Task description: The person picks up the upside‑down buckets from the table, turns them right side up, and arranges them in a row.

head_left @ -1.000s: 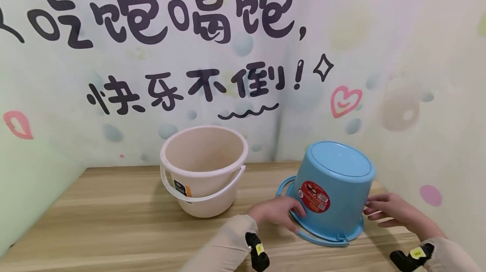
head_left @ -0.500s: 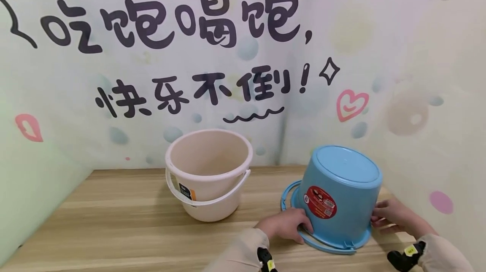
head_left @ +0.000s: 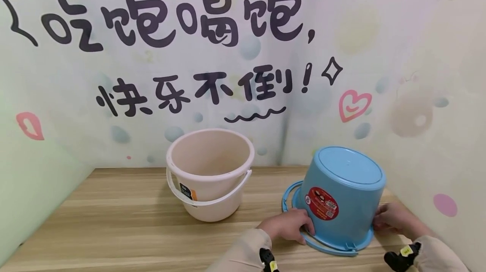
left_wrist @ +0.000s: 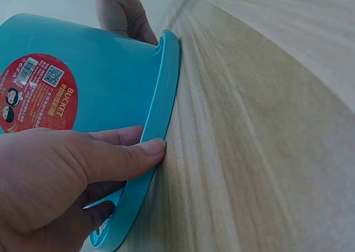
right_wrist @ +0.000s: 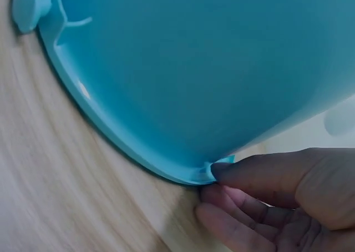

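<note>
Upside down on the wooden table, a blue plastic bucket [head_left: 351, 198] with a red round label [head_left: 322, 203] stands at the right. At its front left, my left hand [head_left: 290, 224] grips the lower edge; the left wrist view has the thumb [left_wrist: 145, 152] on the blue band there and fingers tucked behind it. My right hand [head_left: 395, 220] pinches the rim from the other side. In the right wrist view, its thumb [right_wrist: 249, 177] lies on the rim and curled fingers are below. The blue handle [head_left: 330, 250] hangs loosely around the rim.
A pale pink bucket [head_left: 212, 211] stands upright to the left, its handle [head_left: 209, 201] lowered at the front. Behind the table [head_left: 125, 221] is a printed cloth wall [head_left: 212, 61] with dark lettering, and a side wall [head_left: 455, 145] rises close on the right.
Both hands have closed in on the blue bucket's rim: the right moved from beside the wall down to the edge, and the left took hold at the front left. The head view shifted slightly.
</note>
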The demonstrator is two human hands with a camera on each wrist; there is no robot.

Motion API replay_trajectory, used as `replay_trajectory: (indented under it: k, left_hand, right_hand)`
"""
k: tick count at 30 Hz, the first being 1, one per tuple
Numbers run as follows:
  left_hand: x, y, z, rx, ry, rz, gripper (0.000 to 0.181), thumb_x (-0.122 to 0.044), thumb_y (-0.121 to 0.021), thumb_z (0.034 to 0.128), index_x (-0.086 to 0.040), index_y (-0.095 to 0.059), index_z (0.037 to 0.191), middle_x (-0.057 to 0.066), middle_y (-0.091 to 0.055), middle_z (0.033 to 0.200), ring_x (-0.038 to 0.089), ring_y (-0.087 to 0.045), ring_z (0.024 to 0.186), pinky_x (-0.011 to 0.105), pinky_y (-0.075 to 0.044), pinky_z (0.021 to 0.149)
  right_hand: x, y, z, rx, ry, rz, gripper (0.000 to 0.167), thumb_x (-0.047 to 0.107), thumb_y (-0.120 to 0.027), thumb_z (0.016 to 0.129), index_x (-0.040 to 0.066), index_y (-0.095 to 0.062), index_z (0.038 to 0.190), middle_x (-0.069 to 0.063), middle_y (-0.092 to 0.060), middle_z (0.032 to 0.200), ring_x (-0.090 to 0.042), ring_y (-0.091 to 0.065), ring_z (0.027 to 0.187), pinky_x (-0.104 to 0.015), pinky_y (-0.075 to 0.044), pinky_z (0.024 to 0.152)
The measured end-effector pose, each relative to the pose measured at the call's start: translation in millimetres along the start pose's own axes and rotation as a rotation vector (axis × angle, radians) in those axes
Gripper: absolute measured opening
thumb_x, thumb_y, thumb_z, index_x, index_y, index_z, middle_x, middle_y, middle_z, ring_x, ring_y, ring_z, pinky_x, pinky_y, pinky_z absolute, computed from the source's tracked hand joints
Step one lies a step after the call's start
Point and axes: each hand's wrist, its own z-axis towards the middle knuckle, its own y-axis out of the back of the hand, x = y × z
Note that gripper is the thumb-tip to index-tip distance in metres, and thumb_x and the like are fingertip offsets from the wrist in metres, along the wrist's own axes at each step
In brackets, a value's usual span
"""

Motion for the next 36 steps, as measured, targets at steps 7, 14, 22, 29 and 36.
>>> replay_trajectory:
  k: [7,14,22,29,36]
  left_hand:
    - [-2.3,2.9,-0.6,-0.004,0.01,0.004,0.024,-0.014,-0.074,0.0767,-0.017,-0.067,0.099,-0.01,-0.049,0.092,0.001,-0.04,0.088,0.014,-0.033,0.08]
    - [-5.7,6.9,-3.0,0.002,0.006,0.028,0.024,-0.014,-0.074,0.0768,-0.017,-0.066,0.099,-0.01,-0.048,0.093,0.001,-0.04,0.088,0.014,-0.033,0.08]
    - [-11.9,11.1,-6.2,-0.002,-0.001,-0.005,0.025,-0.014,-0.074,0.0778,-0.017,-0.065,0.101,-0.01,-0.046,0.093,0.002,-0.038,0.088,0.014,-0.033,0.078]
    - [-24.2,25.0,-11.5,-0.031,-0.037,0.008,0.025,-0.018,-0.074,0.0772,-0.017,-0.063,0.1,-0.009,-0.044,0.093,0.002,-0.037,0.088,0.012,-0.033,0.075]
    - [-31.5,40.8,-23.0,-0.055,-0.072,0.026,0.027,-0.021,-0.074,0.0774,-0.018,-0.061,0.1,-0.009,-0.043,0.093,0.002,-0.037,0.089,0.012,-0.034,0.074]
  right_hand:
    - [0.6,-0.6,1.4,-0.017,0.004,-0.077,0.013,-0.007,-0.056,0.079,-0.015,-0.06,0.088,-0.014,-0.064,0.077,-0.022,-0.061,0.068,-0.036,-0.052,0.062]
    - [-0.2,-1.7,-0.3,-0.015,0.046,-0.072,0.009,-0.008,-0.058,0.076,-0.013,-0.062,0.082,-0.012,-0.063,0.074,-0.02,-0.059,0.066,-0.035,-0.052,0.062]
    - [-2.5,-1.6,-3.6,0.028,0.092,0.041,0.015,-0.009,-0.052,0.076,-0.02,-0.056,0.085,-0.007,-0.06,0.073,-0.019,-0.06,0.066,-0.035,-0.052,0.063]
    - [2.4,-0.9,-5.7,-0.029,0.092,0.035,0.026,-0.011,-0.05,0.078,-0.027,-0.047,0.097,-0.016,-0.06,0.082,-0.025,-0.059,0.072,-0.04,-0.052,0.066]
    - [12.0,-1.8,-11.2,-0.031,0.154,0.068,0.03,-0.01,-0.052,0.078,-0.029,-0.047,0.102,-0.025,-0.061,0.091,-0.026,-0.062,0.076,-0.041,-0.052,0.068]
